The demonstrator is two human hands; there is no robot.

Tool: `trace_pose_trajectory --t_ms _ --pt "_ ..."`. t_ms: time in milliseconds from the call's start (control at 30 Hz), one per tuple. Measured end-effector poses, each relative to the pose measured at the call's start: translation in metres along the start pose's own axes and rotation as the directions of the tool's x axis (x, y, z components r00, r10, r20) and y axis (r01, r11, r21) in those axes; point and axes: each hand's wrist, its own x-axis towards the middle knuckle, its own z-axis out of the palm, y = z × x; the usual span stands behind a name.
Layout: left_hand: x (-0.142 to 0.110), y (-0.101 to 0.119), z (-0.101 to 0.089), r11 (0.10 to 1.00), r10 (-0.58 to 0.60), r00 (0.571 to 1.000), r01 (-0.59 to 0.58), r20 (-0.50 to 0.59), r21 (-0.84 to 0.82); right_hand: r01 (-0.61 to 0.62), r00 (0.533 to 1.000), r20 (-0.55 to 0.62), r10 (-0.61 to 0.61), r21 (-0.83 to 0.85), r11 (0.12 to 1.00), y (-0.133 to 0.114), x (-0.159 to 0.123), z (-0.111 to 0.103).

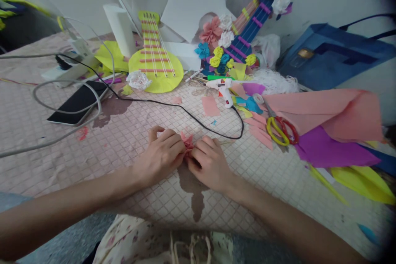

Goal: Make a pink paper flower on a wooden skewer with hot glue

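Place: craft workspace; glue gun (224,86); scissors (277,118); pink paper (324,111); guitar model (157,62) (yellow, strung)

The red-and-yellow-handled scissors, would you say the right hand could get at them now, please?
Probably yes, if the right hand loosens its grip on the pink paper flower: the scissors lie on that side, handles uncovered, with only pink paper strips and a black cable between.

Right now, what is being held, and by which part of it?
A crumpled pink piece, held at its left side by the left hand and its right side by the right hand; exact contact is hidden.
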Motion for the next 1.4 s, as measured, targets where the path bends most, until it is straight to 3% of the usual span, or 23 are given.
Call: trace_pose_trajectory --t_ms 367,633,900,1100,1400 --pt "-0.001 -0.002 -0.001 0.991 -0.097 0.994 0.102 0.058 -0.085 0.198 0.979 0.062 -0.195 -0.059 0.978 0.006 -0.005 -0.003" --pt "-0.007 -0.003 -0.003 0.986 -0.096 0.993 0.105 0.072 -0.131 0.059 0.997 -0.056 -0.053 0.117 0.991 0.011 -0.004 -0.009" --pt "-0.006 -0.001 -0.003 0.995 -0.049 0.998 0.053 0.049 -0.090 0.073 0.996 0.036 -0.077 0.090 0.993 0.011 -0.001 -0.003" --pt "-0.008 0.002 -0.004 0.998 -0.041 0.999 0.041 -0.003 -0.041 0.114 0.991 0.058 -0.118 0.062 0.991 0.012 -0.001 -0.005" --pt "-0.009 0.004 -0.002 0.998 0.018 1.000 -0.019 0.007 0.054 0.157 0.986 0.062 -0.157 0.003 0.988 0.012 -0.004 -0.004"
